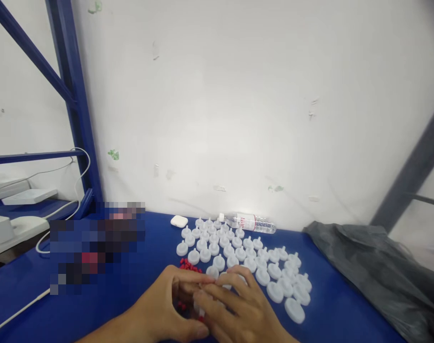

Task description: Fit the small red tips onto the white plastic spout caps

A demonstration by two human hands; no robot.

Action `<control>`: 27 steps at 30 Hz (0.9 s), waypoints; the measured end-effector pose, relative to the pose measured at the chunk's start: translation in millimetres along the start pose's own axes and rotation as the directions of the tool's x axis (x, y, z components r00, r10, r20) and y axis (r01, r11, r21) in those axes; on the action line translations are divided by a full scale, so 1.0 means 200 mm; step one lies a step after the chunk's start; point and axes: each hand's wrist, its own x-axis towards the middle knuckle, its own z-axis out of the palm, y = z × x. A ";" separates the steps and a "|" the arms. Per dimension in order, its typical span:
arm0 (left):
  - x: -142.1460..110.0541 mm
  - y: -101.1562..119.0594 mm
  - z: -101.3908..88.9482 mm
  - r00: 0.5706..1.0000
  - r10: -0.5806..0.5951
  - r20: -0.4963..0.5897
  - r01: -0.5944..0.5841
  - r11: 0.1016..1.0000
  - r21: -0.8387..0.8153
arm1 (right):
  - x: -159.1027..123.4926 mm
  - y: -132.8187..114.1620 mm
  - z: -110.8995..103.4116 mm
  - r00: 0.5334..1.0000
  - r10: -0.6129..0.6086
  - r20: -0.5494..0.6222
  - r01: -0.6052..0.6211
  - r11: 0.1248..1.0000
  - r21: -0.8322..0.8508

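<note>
My left hand point(158, 302) and my right hand point(243, 305) meet low in the middle of the head view, fingers curled together. Between them shows part of a white spouted cap point(201, 313), with a bit of red at its lower end by my left thumb. Both hands seem closed around this piece; my fingers hide most of it. Just behind my left hand lies a small pile of red plugs point(190, 266), with a few more visible through the gap under my fingers. Many round white plastic caps with short spouts point(274, 291) spread behind and right of my hands.
A clear plastic bottle point(254, 223) lies on its side by the wall, near a white earphone case point(179, 221). Dark grey cloth point(374, 276) covers the right side of the blue table point(145, 267). Blurred-out items, a white cable point(20, 312) and a blue metal frame point(72, 95) are at left.
</note>
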 end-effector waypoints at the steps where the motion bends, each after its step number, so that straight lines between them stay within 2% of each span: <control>1: 0.00 0.01 0.00 1.000 0.009 -0.022 -0.009 0.999 0.036 | 0.00 0.00 0.00 1.000 -0.004 0.005 0.004 1.000 -0.011; 4: -0.02 0.02 0.01 0.992 0.061 -0.111 -0.043 0.986 0.161 | 0.01 -0.02 -0.02 1.000 -0.003 0.018 0.004 0.999 -0.036; 6: -0.04 0.02 -0.01 0.971 0.183 -0.155 -0.139 0.955 0.260 | 0.02 -0.01 -0.03 0.999 0.009 0.044 -0.008 1.000 -0.030; 7: -0.05 0.02 -0.02 0.945 0.276 -0.175 -0.205 0.918 0.340 | 0.03 0.01 -0.04 0.998 0.022 0.059 -0.021 1.000 -0.023; 9: -0.06 0.03 -0.05 0.866 0.457 -0.204 -0.292 0.792 0.537 | 0.01 0.08 -0.07 0.994 0.075 0.085 -0.073 0.997 -0.031; 11: -0.06 0.04 -0.10 0.787 0.576 -0.222 -0.286 0.659 0.696 | -0.03 0.22 -0.11 0.984 0.166 0.057 -0.161 0.983 -0.088; 13: -0.04 0.07 -0.15 0.731 0.656 -0.191 -0.274 0.538 0.797 | -0.09 0.38 -0.18 0.964 0.267 0.024 -0.258 0.948 -0.188; 14: -0.04 0.08 -0.18 0.714 0.677 -0.175 -0.251 0.482 0.839 | -0.13 0.47 -0.22 0.937 0.350 0.006 -0.338 0.908 -0.246; 16: -0.02 0.09 -0.22 0.720 0.673 -0.167 -0.187 0.421 0.888 | -0.21 0.63 -0.29 0.838 0.545 0.013 -0.506 0.786 -0.355; 18: -0.01 0.10 -0.25 0.734 0.649 -0.201 -0.124 0.419 0.900 | -0.29 0.76 -0.37 0.712 0.702 0.006 -0.633 0.646 -0.426; 21: 0.00 0.09 -0.28 0.741 0.622 -0.253 -0.066 0.443 0.894 | -0.39 0.89 -0.46 0.449 0.892 0.050 -0.744 0.405 -0.531; 23: 0.01 0.08 -0.29 0.755 0.595 -0.277 -0.029 0.452 0.891 | -0.46 0.94 -0.50 0.361 0.931 0.060 -0.758 0.331 -0.562; 27: 0.04 0.04 -0.32 0.783 0.527 -0.330 0.050 0.476 0.878 | -0.57 0.99 -0.53 0.269 0.959 0.090 -0.765 0.270 -0.585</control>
